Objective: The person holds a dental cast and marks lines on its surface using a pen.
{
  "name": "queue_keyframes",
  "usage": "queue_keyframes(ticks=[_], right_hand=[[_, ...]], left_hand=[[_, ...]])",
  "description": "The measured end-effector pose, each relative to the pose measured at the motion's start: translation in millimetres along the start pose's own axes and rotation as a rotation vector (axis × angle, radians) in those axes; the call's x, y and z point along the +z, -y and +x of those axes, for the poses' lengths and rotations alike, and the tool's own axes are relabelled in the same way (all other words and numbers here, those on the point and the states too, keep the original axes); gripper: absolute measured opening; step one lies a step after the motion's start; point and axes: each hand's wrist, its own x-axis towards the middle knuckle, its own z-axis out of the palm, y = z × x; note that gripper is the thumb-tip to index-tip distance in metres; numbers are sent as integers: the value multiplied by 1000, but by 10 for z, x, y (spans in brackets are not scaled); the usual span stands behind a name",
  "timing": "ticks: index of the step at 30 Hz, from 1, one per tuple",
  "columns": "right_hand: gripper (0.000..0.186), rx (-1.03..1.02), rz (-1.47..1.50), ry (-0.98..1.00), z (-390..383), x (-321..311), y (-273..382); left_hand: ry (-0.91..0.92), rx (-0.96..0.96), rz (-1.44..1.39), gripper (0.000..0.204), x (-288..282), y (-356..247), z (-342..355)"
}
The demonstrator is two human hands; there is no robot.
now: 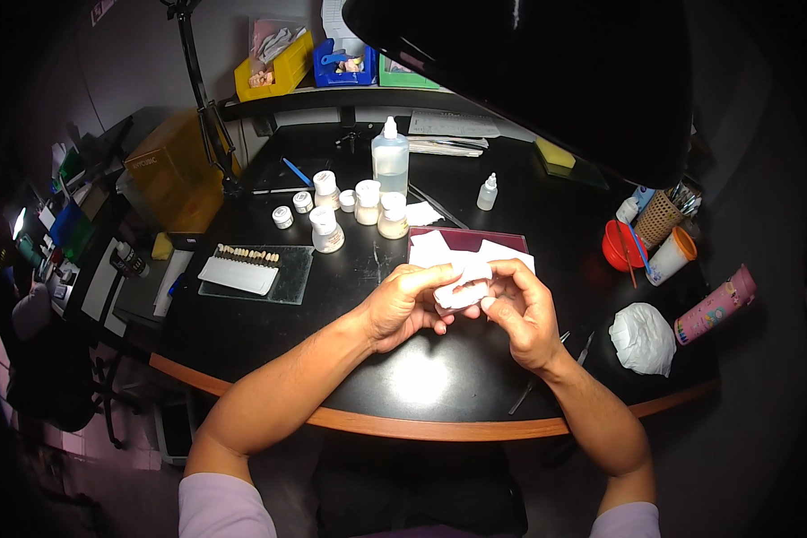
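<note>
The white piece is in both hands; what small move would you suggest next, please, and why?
Perhaps steady the white piece with the left hand and turn it slightly with the right hand: both hands hold it and partly cover it from view.

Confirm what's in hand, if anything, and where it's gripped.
A small white piece, held in both hands: left hand at its left side, thumb on top; right hand fingers at its right edge. Fingers hide part of it.

The white piece point(464, 295) looks matt, the tabletop point(565, 287) glossy, its edging point(421, 428) wood-like.
</note>
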Motion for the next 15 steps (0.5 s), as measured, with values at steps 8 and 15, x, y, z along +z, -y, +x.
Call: queue_keyframes(ticks=[8,15], right_hand=[[23,-182,-311,-19,23,31,-107],[23,-210,-369,-26,7,0,-133]], left_hand=[[11,0,-14,43,-64,19,21],[-14,-1,11,45,-11,15,21]])
